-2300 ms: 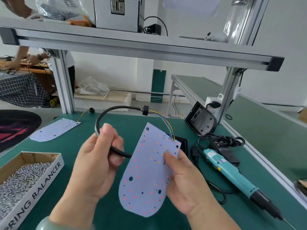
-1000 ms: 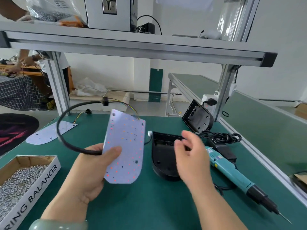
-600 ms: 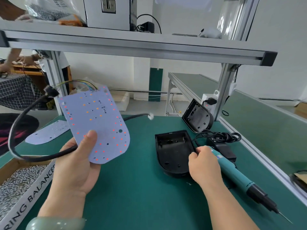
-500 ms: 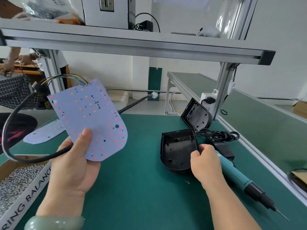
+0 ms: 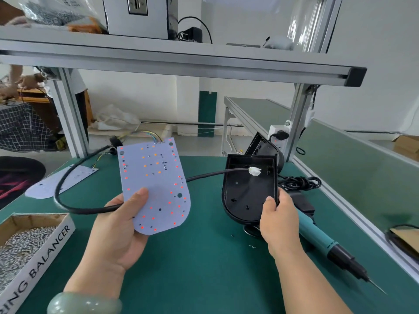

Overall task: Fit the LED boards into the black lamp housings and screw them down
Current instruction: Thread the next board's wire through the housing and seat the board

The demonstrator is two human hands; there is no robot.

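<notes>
My left hand (image 5: 118, 227) holds a white LED board (image 5: 156, 184) upright over the green bench, thumb on its face, and also holds its black cable (image 5: 90, 209). The cable loops left and its white plug (image 5: 254, 171) hangs in front of the open black lamp housing (image 5: 247, 191). My right hand (image 5: 277, 220) grips that housing by its lower right rim and tilts it up off the bench, its hollow side facing me. A second housing (image 5: 264, 147) leans behind it. Another LED board (image 5: 61, 181) lies flat at far left.
A teal electric screwdriver (image 5: 328, 243) lies at the right with its coiled cord (image 5: 299, 183). A cardboard box of screws (image 5: 25, 243) sits at the front left. An aluminium shelf frame (image 5: 181, 62) spans overhead. A person works at another table far left.
My right hand let go of the board, reached to the housing and tipped it up on edge. My left hand swung the board left and upright, and the cable's plug came across to the housing.
</notes>
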